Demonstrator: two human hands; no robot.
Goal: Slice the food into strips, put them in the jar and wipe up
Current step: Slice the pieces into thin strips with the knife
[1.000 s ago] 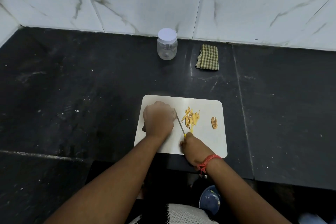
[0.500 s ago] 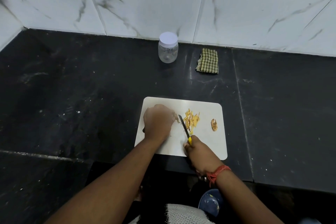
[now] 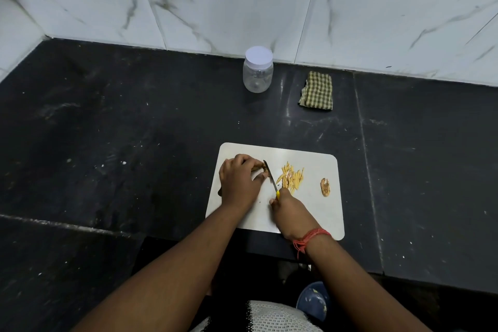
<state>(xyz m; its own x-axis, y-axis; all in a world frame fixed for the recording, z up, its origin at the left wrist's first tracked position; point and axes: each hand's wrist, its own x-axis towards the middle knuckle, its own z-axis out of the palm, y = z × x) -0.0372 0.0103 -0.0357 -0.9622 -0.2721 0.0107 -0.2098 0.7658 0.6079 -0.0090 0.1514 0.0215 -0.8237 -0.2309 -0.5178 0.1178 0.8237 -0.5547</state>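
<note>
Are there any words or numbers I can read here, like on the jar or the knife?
None can be read.
Jar: clear with a plain white lid, no label showing.
Knife: no mark visible.
Checked cloth and cutting board: no writing.

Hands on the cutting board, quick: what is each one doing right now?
Left hand: fingers curled, holding the uncut food piece down on the board.
Right hand: gripping the yellow-handled knife, blade beside the left fingertips.

Left hand (image 3: 238, 183) curled on food piece (image 3: 259, 167) at cutting board (image 3: 318, 213) left edge; right hand (image 3: 289, 210) gripping knife (image 3: 270, 176); strips (image 3: 292, 176) mid-board; jar (image 3: 258, 69), cloth (image 3: 317, 90) near counter's back edge.
</note>
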